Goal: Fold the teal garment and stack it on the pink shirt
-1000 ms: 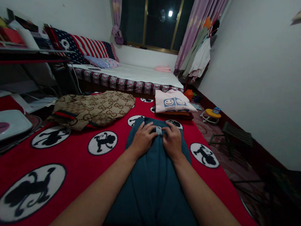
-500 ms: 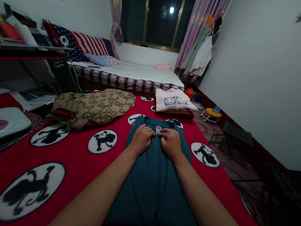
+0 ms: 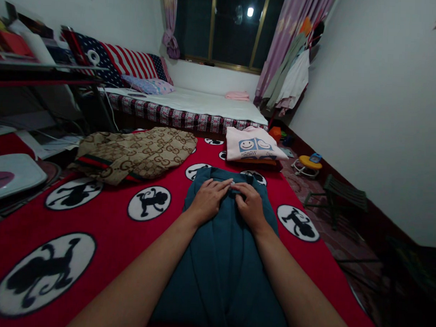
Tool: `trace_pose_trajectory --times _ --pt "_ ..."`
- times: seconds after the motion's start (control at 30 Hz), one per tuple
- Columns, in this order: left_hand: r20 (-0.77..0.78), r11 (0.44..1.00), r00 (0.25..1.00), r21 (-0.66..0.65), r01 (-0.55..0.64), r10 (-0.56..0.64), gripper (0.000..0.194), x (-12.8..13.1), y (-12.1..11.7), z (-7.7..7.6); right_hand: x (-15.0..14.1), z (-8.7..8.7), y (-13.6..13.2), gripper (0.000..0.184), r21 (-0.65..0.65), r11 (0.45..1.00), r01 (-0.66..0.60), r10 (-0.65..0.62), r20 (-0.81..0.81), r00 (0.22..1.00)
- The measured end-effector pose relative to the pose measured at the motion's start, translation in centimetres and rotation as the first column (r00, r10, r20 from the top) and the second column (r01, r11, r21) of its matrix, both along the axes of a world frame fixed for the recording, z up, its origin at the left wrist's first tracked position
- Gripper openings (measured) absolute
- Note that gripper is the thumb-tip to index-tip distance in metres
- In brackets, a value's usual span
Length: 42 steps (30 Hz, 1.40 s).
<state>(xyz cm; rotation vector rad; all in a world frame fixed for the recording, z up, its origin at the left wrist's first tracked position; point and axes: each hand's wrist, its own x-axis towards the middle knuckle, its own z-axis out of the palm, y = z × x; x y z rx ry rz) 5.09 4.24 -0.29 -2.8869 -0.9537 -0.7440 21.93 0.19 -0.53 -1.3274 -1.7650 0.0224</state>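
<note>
the teal garment [image 3: 222, 259] is matt, woven-looking cloth, smooth between soft creases. the red blanket [image 3: 111, 245] has a matt, plush, fleecy nap. the brown garment [image 3: 157, 152] is matt cloth, rumpled; the pink top [image 3: 254, 155] looks like soft matt knit with a flat print. the window panes [image 3: 194, 26] are glossy glass in a frame [image 3: 211, 29] of metallic sheen. the wall [image 3: 380, 107] is smooth and matt, the yellow stool seat [image 3: 310, 162] plastic-looking.

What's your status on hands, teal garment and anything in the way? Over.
Left hand and right hand on the teal garment near its far edge. Garment spread on red blanket, creased lengthwise. Pink top just beyond, not blocking.
</note>
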Motion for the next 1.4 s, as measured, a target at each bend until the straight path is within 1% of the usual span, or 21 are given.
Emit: trace_pose_trajectory --times 0.13,0.23,0.33,0.5,0.7,0.8,0.9,1.0,1.1,1.2,1.3,1.33,1.4 --pt "0.046 1.0 0.999 -0.01 -0.013 0.013 0.059 0.0 0.0 -0.1 -0.1 0.2 -0.2 0.037 0.043 0.999 -0.02 0.022 -0.042 0.999" --pt "0.088 1.0 0.996 -0.025 0.002 0.0 0.056 0.0 0.0 0.0 -0.2 0.3 -0.3 0.032 0.057 0.998 -0.016 0.016 -0.003 1.0" --pt "0.133 0.999 0.991 -0.037 0.022 -0.017 0.048 -0.1 0.0 0.1 -0.2 0.3 -0.3 0.029 0.023 1.0 -0.011 0.01 0.039 0.999" --pt "0.161 0.997 0.987 -0.067 0.035 -0.024 0.043 -0.2 0.1 0.1 -0.3 0.3 -0.3 0.03 -0.051 0.999 0.014 -0.012 0.026 1.0" --pt "0.175 0.994 0.984 -0.088 0.06 -0.044 0.039 -0.3 0.0 0.3 -0.4 0.5 -0.6 0.027 -0.064 0.998 -0.021 0.02 -0.004 1.0" --pt "0.164 0.994 0.986 -0.098 0.053 -0.037 0.039 -0.3 -0.1 0.2 -0.5 0.6 -0.7 0.027 -0.071 0.997 -0.033 0.03 -0.039 0.999" --pt "0.133 0.993 0.991 -0.114 0.036 -0.021 0.037 -0.2 0.0 0.0 -0.4 0.5 -0.7 0.027 -0.045 0.998 0.037 -0.04 -0.071 0.997" --pt "0.095 0.992 0.995 -0.125 0.01 0.002 0.035 0.0 -0.1 0.0 -0.3 0.2 -0.4 0.04 -0.05 0.988 0.146 -0.15 -0.082 0.985" --pt "0.074 0.992 0.996 -0.113 -0.05 0.058 0.043 0.2 -0.2 0.1 -0.2 0.1 0.3 0.055 -0.106 0.951 0.291 -0.293 -0.008 0.956" --pt "0.031 0.99 0.992 -0.08 -0.117 0.12 0.055 0.5 -0.2 0.0 -0.2 0.5 2.0 0.062 -0.177 0.897 0.406 -0.391 0.112 0.913" --pt "-0.032 0.985 0.985 -0.041 -0.17 0.169 0.053 0.9 -0.1 -0.1 -0.3 0.7 4.2 0.06 -0.26 0.851 0.455 -0.436 0.131 0.89" --pt "-0.049 0.983 0.982 -0.033 -0.182 0.181 0.051 1.1 -0.1 -0.2 -0.4 0.7 4.9 0.057 -0.272 0.84 0.469 -0.455 0.116 0.883" --pt "-0.069 0.981 0.979 -0.025 -0.194 0.192 0.047 1.2 -0.1 -0.3 -0.6 0.3 5.7 0.047 -0.252 0.835 0.489 -0.486 0.08 0.871"
